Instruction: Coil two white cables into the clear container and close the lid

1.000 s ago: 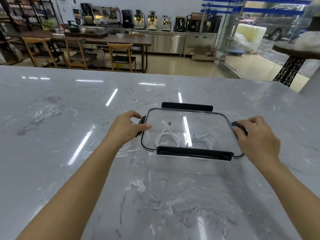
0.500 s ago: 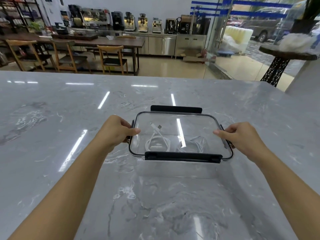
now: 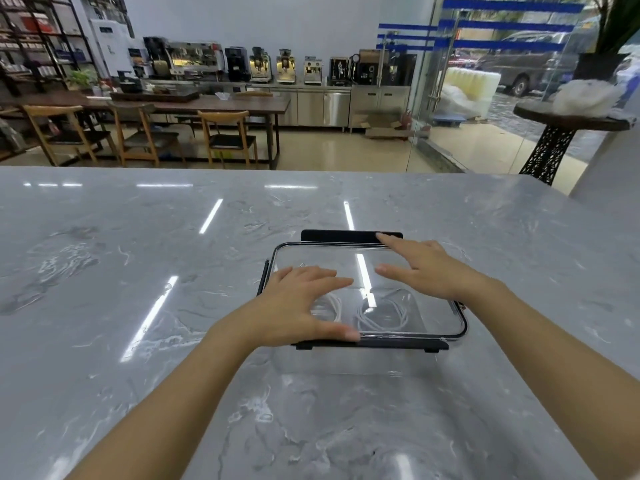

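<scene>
The container (image 3: 346, 365) stands on the counter (image 3: 138, 271), right of its middle and toward the near edge. The lid (image 3: 436, 306) lies on top of it. Inside, two cables (image 3: 381, 315) lie coiled side by side toward the near wall. The left grip (image 3: 304, 306) lies flat on the lid's near left part. The right grip (image 3: 426, 268) is over its far right part, fingertips reaching the far edge.

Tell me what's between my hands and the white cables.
The clear lid. In the head view the left hand and right hand spread over it, and the white cables show through it inside the container.
</scene>
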